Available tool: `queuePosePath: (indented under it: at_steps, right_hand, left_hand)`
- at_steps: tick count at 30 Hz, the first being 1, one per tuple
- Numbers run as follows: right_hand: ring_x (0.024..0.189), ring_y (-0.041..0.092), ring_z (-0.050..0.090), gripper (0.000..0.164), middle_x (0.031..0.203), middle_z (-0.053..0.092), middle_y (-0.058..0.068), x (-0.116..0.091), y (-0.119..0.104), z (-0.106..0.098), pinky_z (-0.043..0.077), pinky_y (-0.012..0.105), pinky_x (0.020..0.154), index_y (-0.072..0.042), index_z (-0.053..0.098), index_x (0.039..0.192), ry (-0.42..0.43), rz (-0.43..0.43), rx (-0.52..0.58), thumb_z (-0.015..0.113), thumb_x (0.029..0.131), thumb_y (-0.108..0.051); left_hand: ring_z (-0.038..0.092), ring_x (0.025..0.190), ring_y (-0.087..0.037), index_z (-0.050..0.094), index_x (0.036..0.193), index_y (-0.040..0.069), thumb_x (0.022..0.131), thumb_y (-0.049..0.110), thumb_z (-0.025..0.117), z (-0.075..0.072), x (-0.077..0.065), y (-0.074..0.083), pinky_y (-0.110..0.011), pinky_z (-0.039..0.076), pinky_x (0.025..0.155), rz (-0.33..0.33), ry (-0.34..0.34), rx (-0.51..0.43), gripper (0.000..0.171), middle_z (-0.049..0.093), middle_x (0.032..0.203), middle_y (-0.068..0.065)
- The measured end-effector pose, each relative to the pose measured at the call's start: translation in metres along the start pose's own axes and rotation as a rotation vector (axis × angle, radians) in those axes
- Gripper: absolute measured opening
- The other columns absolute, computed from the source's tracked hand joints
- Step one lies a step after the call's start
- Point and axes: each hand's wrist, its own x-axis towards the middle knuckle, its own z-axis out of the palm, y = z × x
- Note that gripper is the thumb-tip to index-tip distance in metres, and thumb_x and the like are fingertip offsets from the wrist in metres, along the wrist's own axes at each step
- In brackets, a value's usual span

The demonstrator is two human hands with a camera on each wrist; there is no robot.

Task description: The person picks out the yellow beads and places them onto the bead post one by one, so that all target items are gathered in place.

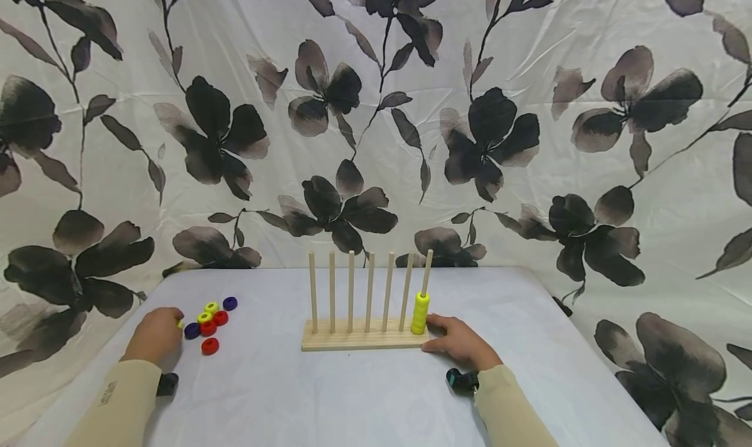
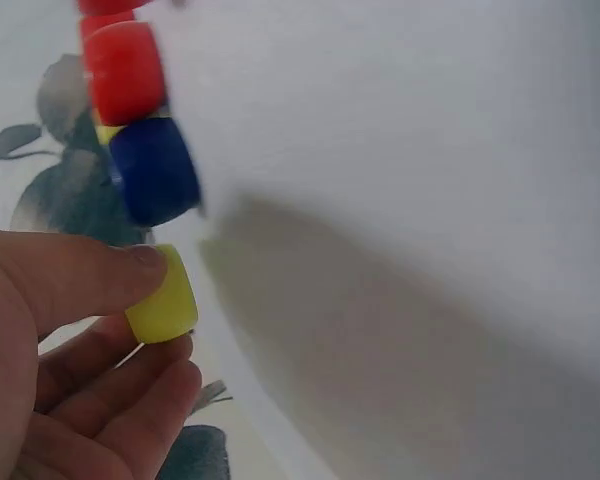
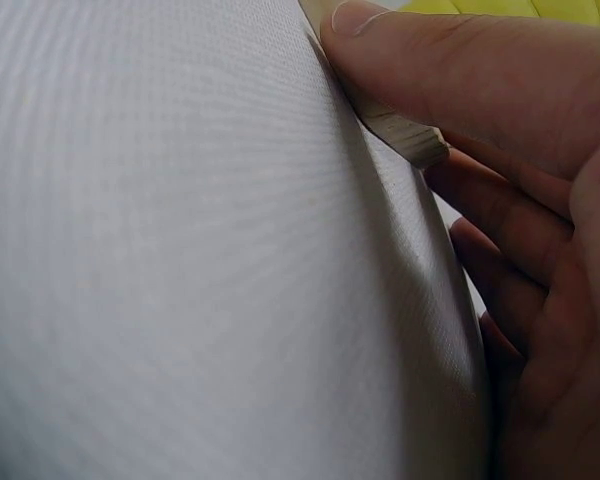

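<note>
On the left of the table, my left hand [image 1: 154, 335] pinches a yellow bead [image 2: 165, 300] between thumb and fingers. Close by lie two dark blue beads, the nearer one [image 1: 192, 331] beside my fingertips, plus red beads [image 1: 209, 346] and yellow beads [image 1: 204, 318]. A wooden peg stand [image 1: 364, 344] with a row of upright rods sits at the middle of the table. Several yellow beads [image 1: 420, 313] are stacked on its rightmost rod. My right hand [image 1: 461, 341] grips the right end of the base, thumb at the front edge; some of its fingers are hidden behind.
A white cloth covers the table [image 1: 258, 395]. Behind it hangs a white curtain [image 1: 411, 173] with dark flowers. The other rods [image 1: 351, 290] of the stand carry no beads. A second dark blue bead [image 1: 230, 303] lies at the back of the group.
</note>
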Motion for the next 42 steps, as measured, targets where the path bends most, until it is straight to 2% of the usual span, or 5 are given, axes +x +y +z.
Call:
queuePosePath:
  at_steps: [4,10,19,30,42]
  right_hand:
    - [0.142,0.037,0.034,0.073,0.151,0.043,0.009,-0.001,0.0,0.0,0.028,0.06,0.113,-0.021,0.053,0.14,0.004,-0.004,-0.005,0.081,0.075,-0.04]
    - [0.142,0.037,0.034,0.072,0.151,0.044,0.009,-0.001,0.0,0.0,0.028,0.06,0.113,-0.022,0.054,0.139,0.004,-0.008,-0.007,0.081,0.075,-0.039]
    - [0.142,0.037,0.034,0.073,0.151,0.043,0.009,0.0,0.001,-0.001,0.028,0.061,0.113,-0.021,0.052,0.141,-0.002,-0.017,-0.004,0.08,0.076,-0.041]
    - [0.142,0.037,0.034,0.074,0.151,0.044,0.008,-0.001,0.001,0.001,0.028,0.06,0.113,-0.021,0.053,0.14,0.004,-0.007,0.01,0.081,0.075,-0.04]
    - [0.142,0.037,0.034,0.073,0.151,0.044,0.008,-0.001,0.001,0.001,0.028,0.06,0.113,-0.021,0.053,0.14,0.009,-0.013,0.006,0.081,0.075,-0.04]
  left_hand:
    - [0.045,0.112,-0.055,0.047,0.127,-0.017,0.092,0.002,0.054,-0.003,0.003,0.001,-0.068,0.039,0.097,-0.004,0.0,-0.022,0.041,0.047,0.123,-0.039]
    - [0.044,0.114,-0.056,0.05,0.126,-0.015,0.091,0.005,0.056,-0.01,0.006,0.006,-0.068,0.039,0.097,0.033,0.017,-0.03,0.041,0.049,0.125,-0.039]
    - [0.044,0.115,-0.054,0.049,0.132,-0.011,0.093,0.008,0.056,-0.021,-0.002,0.035,-0.064,0.044,0.096,0.043,0.019,-0.072,0.044,0.044,0.132,-0.038]
    - [0.051,0.104,-0.045,0.051,0.131,-0.01,0.092,0.006,0.055,-0.026,-0.012,0.062,-0.057,0.05,0.093,0.141,0.062,-0.078,0.043,0.046,0.131,-0.037]
    - [0.054,0.107,-0.046,0.055,0.131,-0.002,0.093,0.01,0.059,-0.029,-0.023,0.09,-0.047,0.057,0.084,0.199,0.091,-0.142,0.04,0.051,0.128,-0.033]
